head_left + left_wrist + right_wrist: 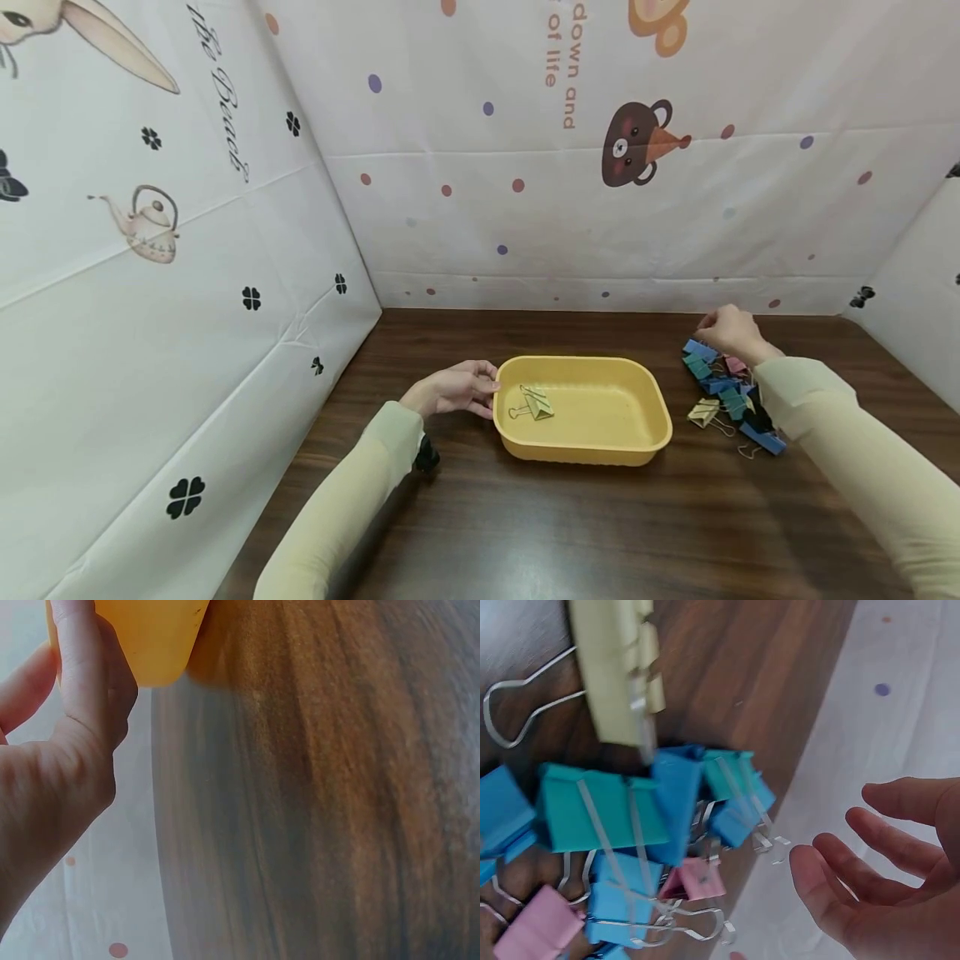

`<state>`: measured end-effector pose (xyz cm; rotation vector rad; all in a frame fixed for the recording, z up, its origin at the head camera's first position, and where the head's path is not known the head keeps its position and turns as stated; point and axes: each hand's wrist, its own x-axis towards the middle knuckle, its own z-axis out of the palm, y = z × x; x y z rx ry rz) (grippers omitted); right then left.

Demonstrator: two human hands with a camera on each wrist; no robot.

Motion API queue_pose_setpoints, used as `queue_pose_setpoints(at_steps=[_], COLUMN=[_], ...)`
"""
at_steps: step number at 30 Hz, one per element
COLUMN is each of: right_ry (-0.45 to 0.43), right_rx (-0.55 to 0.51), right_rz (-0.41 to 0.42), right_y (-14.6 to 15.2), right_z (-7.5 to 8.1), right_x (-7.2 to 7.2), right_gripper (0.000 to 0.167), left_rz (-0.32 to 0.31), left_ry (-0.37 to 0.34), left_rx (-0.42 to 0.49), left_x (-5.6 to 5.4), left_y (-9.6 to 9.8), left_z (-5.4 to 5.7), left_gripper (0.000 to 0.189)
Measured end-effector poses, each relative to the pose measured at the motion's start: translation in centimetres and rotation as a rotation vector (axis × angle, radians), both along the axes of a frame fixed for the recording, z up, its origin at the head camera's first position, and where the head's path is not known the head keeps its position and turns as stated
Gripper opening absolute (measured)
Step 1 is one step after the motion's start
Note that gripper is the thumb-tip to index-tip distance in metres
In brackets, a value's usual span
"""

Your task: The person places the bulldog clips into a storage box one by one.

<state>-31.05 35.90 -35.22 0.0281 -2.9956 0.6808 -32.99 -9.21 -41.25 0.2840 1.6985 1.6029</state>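
My left hand (459, 388) is at the left end of a yellow plastic tray (585, 454). Its extended fingers touch the rim and outer wall there, and in the left wrist view the hand (79, 727) partly covers the tray (154, 645). Inside the tray lies one pale yellow binder clip (537, 403). Over the far side of a clip pile hovers my right hand (733, 333). In the right wrist view its fingers are loosely bent with nothing between them, beside blue clips (679, 802), a teal clip (600, 810) and a pink clip (540, 924).
Another pale yellow binder clip (703, 412) lies at the pile's left edge, and a blue one (763, 438) at its near end. The dark wooden table (570, 525) meets a printed white cloth wall (585, 225) at the back. More cloth (210, 350) stands on the left.
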Motion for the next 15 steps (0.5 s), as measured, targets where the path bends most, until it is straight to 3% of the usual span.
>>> queue_pose_setpoints(at_steps=[8, 15], right_ry=[-0.043, -0.068], right_rx=[-0.016, -0.042], right_rz=[-0.049, -0.043], right_y=[1.1, 2.4], right_z=[-1.8, -3.3], right_x=[0.2, -0.6], right_gripper=[0.03, 0.031], left_rz=[0.005, 0.0], left_ry=[-0.006, -0.004], left_rx=[0.001, 0.006], left_x=[-0.1, -0.1], left_y=[0.1, 0.0], left_z=[-0.2, -0.3], left_gripper=[0.02, 0.018])
